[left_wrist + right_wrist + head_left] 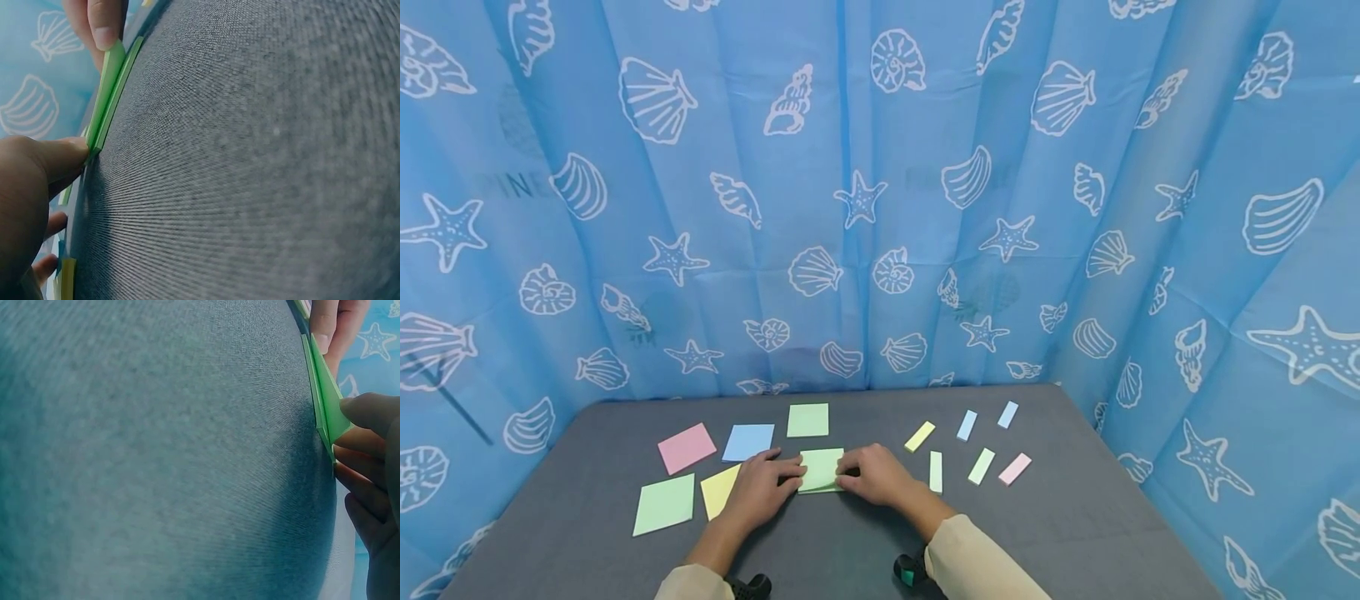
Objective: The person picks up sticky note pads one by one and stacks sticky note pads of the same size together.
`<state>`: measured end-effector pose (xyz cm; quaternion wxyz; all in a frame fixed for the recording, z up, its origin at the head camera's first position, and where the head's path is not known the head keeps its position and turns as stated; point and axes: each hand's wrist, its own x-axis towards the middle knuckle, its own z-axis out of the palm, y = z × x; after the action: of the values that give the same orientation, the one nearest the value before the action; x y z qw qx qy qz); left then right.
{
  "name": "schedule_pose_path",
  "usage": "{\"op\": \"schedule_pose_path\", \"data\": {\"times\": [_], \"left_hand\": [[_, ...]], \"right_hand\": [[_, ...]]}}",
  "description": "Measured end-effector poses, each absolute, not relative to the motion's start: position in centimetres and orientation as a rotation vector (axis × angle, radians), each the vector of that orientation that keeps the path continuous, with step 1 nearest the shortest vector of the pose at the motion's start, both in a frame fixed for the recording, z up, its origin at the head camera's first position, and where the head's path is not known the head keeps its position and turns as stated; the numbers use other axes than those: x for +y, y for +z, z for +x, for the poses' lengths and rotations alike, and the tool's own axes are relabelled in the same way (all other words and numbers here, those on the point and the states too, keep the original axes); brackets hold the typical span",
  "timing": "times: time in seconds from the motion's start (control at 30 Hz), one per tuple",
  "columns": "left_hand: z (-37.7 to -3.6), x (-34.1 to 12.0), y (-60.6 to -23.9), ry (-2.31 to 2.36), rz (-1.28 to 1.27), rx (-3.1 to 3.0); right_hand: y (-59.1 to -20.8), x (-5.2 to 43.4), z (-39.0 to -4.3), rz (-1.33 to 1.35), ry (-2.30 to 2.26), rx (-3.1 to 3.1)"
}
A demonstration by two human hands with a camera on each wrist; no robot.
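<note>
A green sticky note [820, 468] lies over a green sticky note pad [314, 394] on the table, its right side raised off the pad. My right hand [874, 475] pinches the note's raised right side, thumb above and fingers beneath in the right wrist view. At the left edge, my left hand [766, 485] pinches the note with thumb and fingertips right at the corner. In the left wrist view, the note [107, 87] and the pad [119, 94] form a narrow wedge, wider towards the right hand.
Around my left hand lie square pads: yellow [718, 490], blue [748, 442], pink [687, 448] and green [664, 504]. Another green pad [808, 420] sits farther back. Several narrow strips, including a pink one [1015, 468], lie to the right on the grey table [1075, 533]. A blue curtain [865, 250] hangs behind.
</note>
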<state>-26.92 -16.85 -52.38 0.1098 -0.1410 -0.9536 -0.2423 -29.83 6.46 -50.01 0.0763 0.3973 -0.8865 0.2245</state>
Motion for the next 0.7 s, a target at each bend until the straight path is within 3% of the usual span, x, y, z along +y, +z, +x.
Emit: {"op": "schedule_pose_path", "data": {"times": [0.7], "left_hand": [[-26.88, -16.89, -52.4, -0.718, -0.414, -2.828]], "right_hand": [[-51.02, 6.59, -29.95, 1.088, 0.784, -2.708]]}}
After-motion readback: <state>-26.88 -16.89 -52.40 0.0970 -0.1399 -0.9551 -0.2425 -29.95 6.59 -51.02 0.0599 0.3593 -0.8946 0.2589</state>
